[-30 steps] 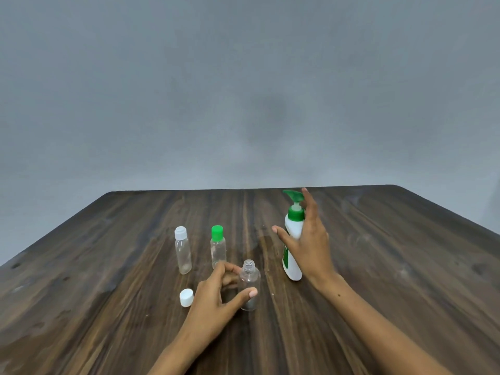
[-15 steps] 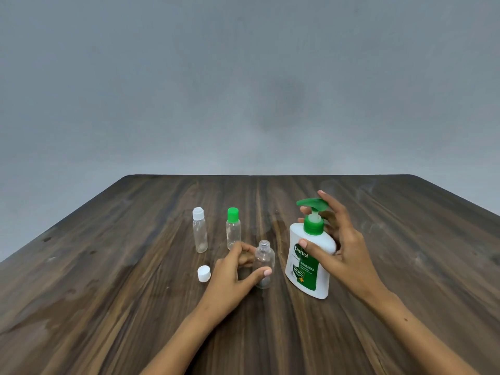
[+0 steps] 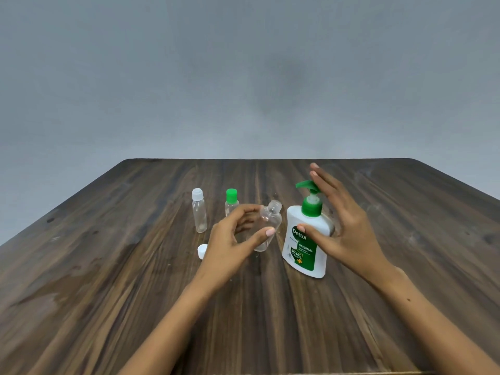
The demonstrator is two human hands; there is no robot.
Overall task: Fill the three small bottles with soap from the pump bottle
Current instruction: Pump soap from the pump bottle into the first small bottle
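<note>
One dark wooden table meets a plain grey wall.

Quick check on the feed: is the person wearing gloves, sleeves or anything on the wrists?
No gloves. Both the left hand and right hand are bare, with forearms uncovered to the frame's bottom edge. No sleeves, watch, rings or bands show. The nails look short with pale tips.

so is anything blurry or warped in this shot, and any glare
Head view: the uncapped bottle and left hand look slightly motion-blurred; wide-angle lens splays the table edges outward; lighting soft and even, no strong glare, only faint shadows.
</note>
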